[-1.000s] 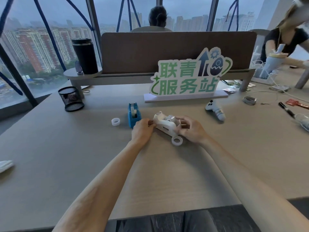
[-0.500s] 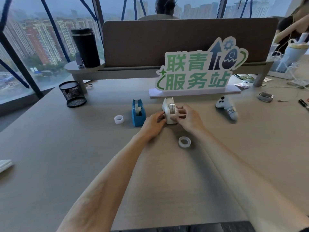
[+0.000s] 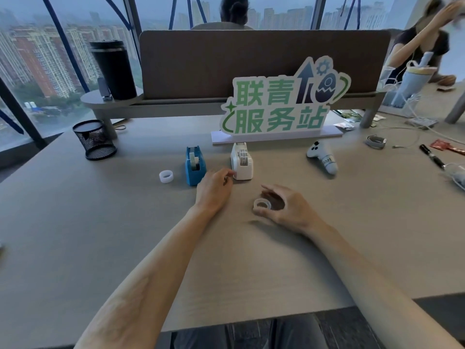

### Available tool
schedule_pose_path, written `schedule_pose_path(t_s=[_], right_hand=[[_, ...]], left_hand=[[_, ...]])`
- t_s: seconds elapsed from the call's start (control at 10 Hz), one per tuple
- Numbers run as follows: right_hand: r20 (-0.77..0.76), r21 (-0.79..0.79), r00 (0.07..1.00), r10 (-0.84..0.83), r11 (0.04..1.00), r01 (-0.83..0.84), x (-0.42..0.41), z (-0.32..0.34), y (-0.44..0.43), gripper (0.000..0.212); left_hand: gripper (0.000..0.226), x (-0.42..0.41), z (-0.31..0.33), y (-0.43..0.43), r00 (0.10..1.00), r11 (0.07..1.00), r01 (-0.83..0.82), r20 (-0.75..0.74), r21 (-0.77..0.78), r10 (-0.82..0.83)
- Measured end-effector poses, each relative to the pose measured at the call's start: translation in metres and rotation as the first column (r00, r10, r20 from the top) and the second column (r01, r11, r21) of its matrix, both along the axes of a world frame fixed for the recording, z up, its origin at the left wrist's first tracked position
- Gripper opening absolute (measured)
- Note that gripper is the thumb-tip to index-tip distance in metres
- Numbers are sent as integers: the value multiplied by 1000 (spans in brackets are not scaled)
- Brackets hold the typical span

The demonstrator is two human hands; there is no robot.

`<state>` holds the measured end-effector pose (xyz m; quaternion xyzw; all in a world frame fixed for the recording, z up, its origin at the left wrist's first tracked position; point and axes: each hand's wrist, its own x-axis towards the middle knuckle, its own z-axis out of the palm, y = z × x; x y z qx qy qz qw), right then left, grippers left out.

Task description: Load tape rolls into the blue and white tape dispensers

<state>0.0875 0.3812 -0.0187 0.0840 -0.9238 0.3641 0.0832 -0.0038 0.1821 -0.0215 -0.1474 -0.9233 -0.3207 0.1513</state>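
Note:
The white tape dispenser (image 3: 241, 161) stands upright on the desk with a roll inside it. The blue tape dispenser (image 3: 195, 165) stands to its left, also with a roll seated. My left hand (image 3: 215, 190) rests on the desk with its fingertips at the white dispenser's near left corner. A clear tape roll (image 3: 262, 205) lies flat on the desk, and my right hand (image 3: 281, 207) curls around it, thumb and fingers touching its rim. Another white roll (image 3: 166, 176) lies left of the blue dispenser.
A green-lettered sign (image 3: 279, 107) stands just behind the dispensers. A mesh pen cup (image 3: 94, 139) sits far left, a white controller (image 3: 323, 157) right, and a black tumbler (image 3: 113, 69) on the back shelf. Pens, cables and clutter lie far right, where another person sits.
The white dispenser was turned and set upright beside the blue one. My right hand let go of it and came back onto the loose roll; my left hand stays at its corner.

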Motion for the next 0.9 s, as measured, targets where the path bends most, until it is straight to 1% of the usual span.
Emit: schedule_pose_path(t_s=[0.1, 0.2, 0.3, 0.5, 0.6, 0.7, 0.8, 0.9], right_hand=[[-91, 103, 996, 5, 995, 5, -1, -4, -1, 66], [-135, 97, 990, -37, 994, 50, -8, -4, -1, 58], [-146, 108, 981, -126, 984, 142, -20, -5, 1, 52], [-152, 139, 960, -234, 957, 255, -65, -3, 4, 14], [-116, 150, 959, -260, 949, 276, -81, -2, 7, 40], [-89, 137, 947, -308, 938, 318, -80, 1, 9, 45], [-203, 123, 931, -305, 935, 333, -65, -1, 10, 38], [-299, 163, 932, -204, 951, 261, -47, -12, 1, 32]], left_hand=[[27, 8, -3, -1, 991, 994, 68, -108, -84, -77], [27, 9, -10, -5, 988, 982, 111, -87, -155, -126], [31, 10, -12, -10, 994, 981, 104, -2, -166, -106], [36, 12, -8, -10, 990, 977, 132, 78, -169, -120], [37, 11, -8, -12, 989, 977, 131, 95, -167, -117], [37, 12, -6, -12, 986, 977, 143, 109, -159, -127], [35, 16, -9, -13, 987, 977, 153, 60, -148, -146], [34, 23, -12, -17, 993, 981, 119, 42, -153, -113]])
